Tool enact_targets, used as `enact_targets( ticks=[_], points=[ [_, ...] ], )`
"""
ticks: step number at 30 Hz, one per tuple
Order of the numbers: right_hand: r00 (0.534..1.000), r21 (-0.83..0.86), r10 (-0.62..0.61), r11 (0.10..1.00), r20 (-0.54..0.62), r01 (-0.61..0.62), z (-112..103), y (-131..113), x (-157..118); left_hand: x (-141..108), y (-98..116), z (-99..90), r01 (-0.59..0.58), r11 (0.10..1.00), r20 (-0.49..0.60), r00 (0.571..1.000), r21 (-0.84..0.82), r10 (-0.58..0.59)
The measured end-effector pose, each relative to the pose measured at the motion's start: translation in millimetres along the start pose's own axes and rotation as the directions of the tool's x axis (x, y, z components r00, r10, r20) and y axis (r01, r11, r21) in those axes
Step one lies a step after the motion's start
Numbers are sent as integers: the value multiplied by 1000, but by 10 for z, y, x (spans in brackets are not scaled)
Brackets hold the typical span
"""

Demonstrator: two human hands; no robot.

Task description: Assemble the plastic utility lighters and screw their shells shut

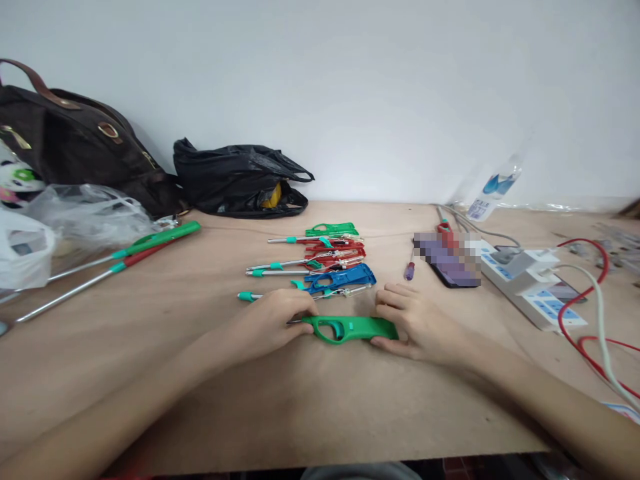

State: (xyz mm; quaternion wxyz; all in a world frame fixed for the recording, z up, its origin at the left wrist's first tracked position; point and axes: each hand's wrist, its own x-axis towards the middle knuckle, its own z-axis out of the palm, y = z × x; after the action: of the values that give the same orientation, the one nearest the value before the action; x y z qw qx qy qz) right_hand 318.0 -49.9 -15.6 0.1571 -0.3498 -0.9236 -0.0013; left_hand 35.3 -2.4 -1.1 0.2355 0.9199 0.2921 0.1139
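Brown tabletop (240, 420): nearly closed left hand (277, 317) pinches a green utility lighter (365, 327) at its trigger end; half-curled right hand (413, 323) holds its butt; opened lighters (345, 277) lie beyond both.

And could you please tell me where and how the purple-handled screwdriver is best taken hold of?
The purple-handled screwdriver is probably best gripped by its handle, coming from the near left: it lies with the thicker handle toward the person and its thin shaft pointing away, and the phone lies close on its right.
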Motion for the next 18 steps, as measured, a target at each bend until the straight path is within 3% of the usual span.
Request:
enact_targets(
  ticks=[18],
  points=[
    [999, -33, 25, 999, 31, -24, 68, 2, -1, 4, 1, 41, 55, 993, 16, 998, 104, -57]
  ],
)
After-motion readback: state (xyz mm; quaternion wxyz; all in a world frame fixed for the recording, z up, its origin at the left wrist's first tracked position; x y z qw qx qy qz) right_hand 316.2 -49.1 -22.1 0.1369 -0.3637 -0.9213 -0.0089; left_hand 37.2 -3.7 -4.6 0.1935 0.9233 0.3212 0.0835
